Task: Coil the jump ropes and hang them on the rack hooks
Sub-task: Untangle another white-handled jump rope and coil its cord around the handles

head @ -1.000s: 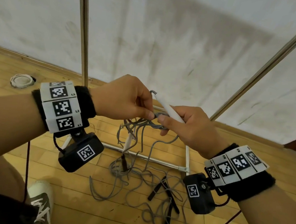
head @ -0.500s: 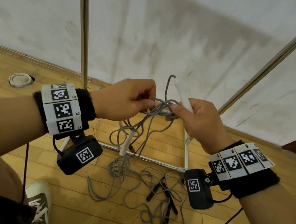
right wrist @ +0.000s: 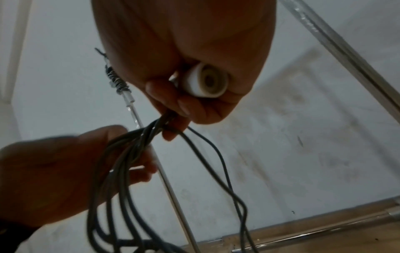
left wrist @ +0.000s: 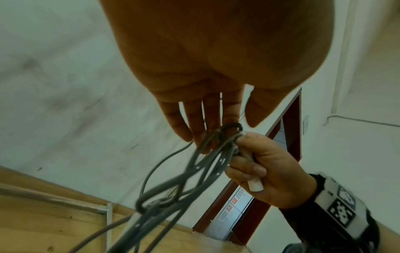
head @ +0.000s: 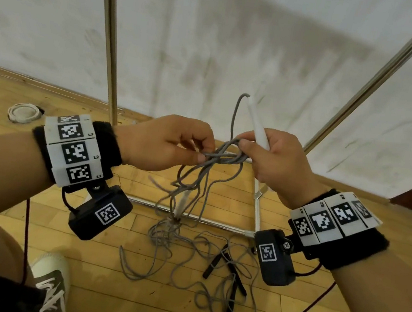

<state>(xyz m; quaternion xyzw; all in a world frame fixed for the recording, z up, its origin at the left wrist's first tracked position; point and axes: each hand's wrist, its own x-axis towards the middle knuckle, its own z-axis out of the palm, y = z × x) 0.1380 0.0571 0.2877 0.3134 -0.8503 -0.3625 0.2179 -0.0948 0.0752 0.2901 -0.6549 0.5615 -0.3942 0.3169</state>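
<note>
Head view, left hand: the left hand (head: 164, 142) pinches a bundle of grey rope (head: 222, 156) strands between thumb and curled fingers.
Head view, right hand: the right hand (head: 274, 162) is wrapped round a white handle (head: 257, 126) that points up and away, its fingertips also on the strands.
Head view, rope: loops hang from both hands to a tangle on the wooden floor (head: 108, 289), where black handles (head: 232, 277) lie among the cord.
Head view, rack: two metal rack poles (head: 110, 38) rise in front of the white wall.
Left wrist view: the left hand's fingers (left wrist: 199, 119) meet the rope (left wrist: 194, 169) beside the right hand (left wrist: 275, 171), which grips the handle (left wrist: 255, 185).
Right wrist view: the handle's round end (right wrist: 207, 80) sits in the closed right hand (right wrist: 184, 51); the left hand (right wrist: 54, 171) holds the strands (right wrist: 129, 154).
</note>
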